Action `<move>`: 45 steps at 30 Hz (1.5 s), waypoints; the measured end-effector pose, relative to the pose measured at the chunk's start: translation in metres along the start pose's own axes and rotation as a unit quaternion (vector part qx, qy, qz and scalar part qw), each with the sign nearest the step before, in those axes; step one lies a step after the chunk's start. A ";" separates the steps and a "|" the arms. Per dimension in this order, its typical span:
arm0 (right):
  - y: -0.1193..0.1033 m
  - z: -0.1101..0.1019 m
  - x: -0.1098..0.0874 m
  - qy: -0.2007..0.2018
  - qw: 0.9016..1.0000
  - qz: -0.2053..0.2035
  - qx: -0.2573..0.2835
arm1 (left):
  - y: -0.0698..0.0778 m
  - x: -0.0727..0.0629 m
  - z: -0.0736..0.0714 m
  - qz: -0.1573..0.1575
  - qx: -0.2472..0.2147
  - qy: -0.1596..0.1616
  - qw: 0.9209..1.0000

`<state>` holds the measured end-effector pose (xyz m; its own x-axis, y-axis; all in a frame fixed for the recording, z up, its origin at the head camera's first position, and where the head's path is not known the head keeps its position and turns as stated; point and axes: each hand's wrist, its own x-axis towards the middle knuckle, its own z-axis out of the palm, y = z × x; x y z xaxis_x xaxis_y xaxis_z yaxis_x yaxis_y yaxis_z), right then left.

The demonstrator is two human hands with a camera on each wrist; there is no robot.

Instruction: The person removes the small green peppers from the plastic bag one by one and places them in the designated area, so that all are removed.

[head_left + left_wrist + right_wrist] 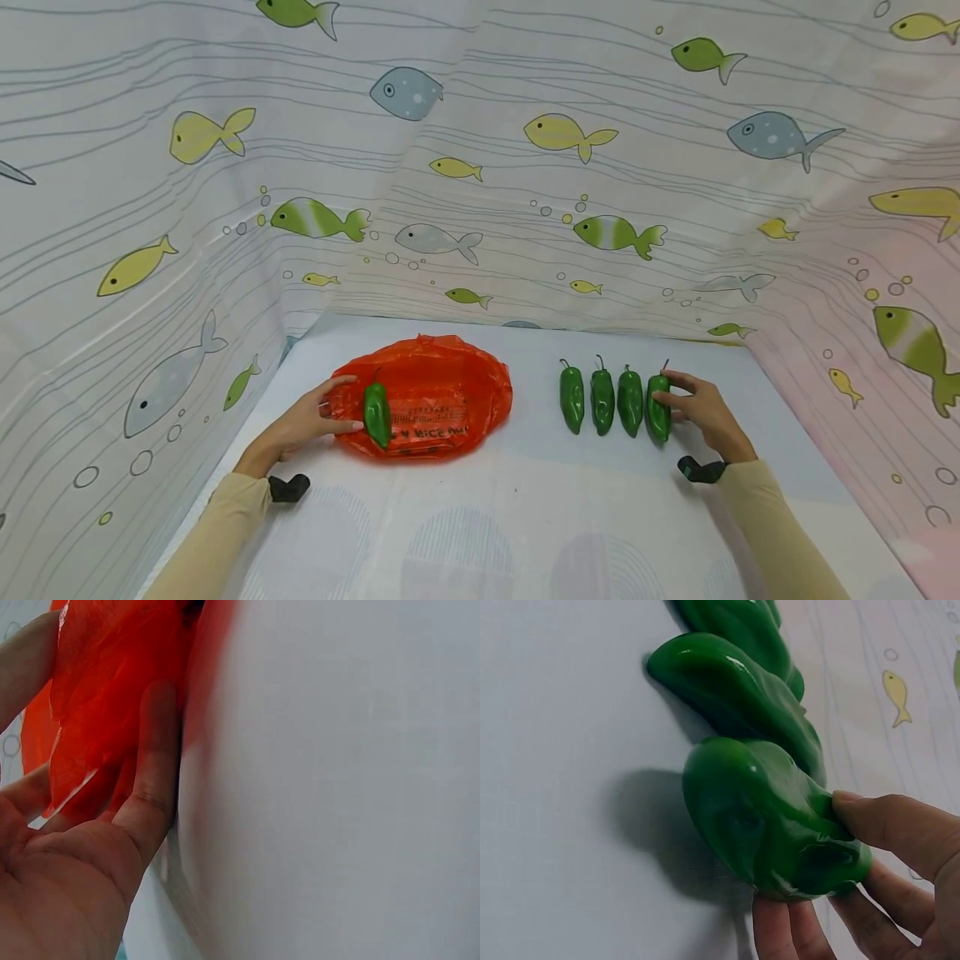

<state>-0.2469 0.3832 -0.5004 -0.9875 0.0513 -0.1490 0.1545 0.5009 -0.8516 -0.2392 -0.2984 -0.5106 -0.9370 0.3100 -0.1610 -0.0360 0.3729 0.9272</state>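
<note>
My right hand (701,408) pinches the rightmost green chili pepper (659,408) near its upper part. In the right wrist view, the thumb presses one side of that pepper (750,817) and fingertips touch the other. Three similar peppers (602,402) lie beside it in a row, stems pointing away. My left hand (296,425) touches the left edge of a red plastic bag (480,375), fingers fairly straight. Through the thin plastic (112,682), the left wrist view shows some of these fingers. Another green pepper (377,412) is at the bag's left side, close to the left thumb.
A white table (525,517) with pale round prints bears everything. Fish-patterned sheets (495,183) rise at the back and both sides. A black wrist device (289,488) sits on the left wrist, with another (701,470) on the right.
</note>
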 end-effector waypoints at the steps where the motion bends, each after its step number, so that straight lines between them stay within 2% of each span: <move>1: 0.000 0.000 0.001 0.001 1.000 0.001 0.002 | 0.000 0.000 0.000 0.000 -0.001 0.000 1.000; 6: 0.003 0.002 0.006 0.001 1.000 0.007 0.002 | 0.000 0.000 0.000 -0.001 -0.008 -0.003 1.000; 13: 0.007 0.001 0.012 -0.005 1.000 -0.005 0.009 | -0.001 0.001 -0.001 0.010 -0.017 -0.010 1.000; 23: 0.009 0.001 0.016 0.012 1.000 -0.004 -0.002 | 0.000 0.000 -0.001 0.012 -0.028 -0.014 0.999; 32: 0.006 0.003 0.017 0.035 0.999 0.009 0.004 | 0.000 0.000 -0.002 0.006 -0.012 -0.010 1.000; 39: 0.002 0.002 0.015 0.051 0.999 -0.002 -0.013 | -0.001 0.001 -0.001 0.000 -0.009 -0.009 1.000; 45: -0.009 0.000 0.010 0.081 0.996 -0.013 -0.019 | 0.000 0.000 -0.001 0.002 -0.013 -0.010 1.000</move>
<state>-0.2582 0.3794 -0.4937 -0.9835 0.1759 -0.0418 0.1313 0.5360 -0.8339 -0.2392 -0.2995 -0.5099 -0.9301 0.3291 -0.1633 -0.0407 0.3495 0.9361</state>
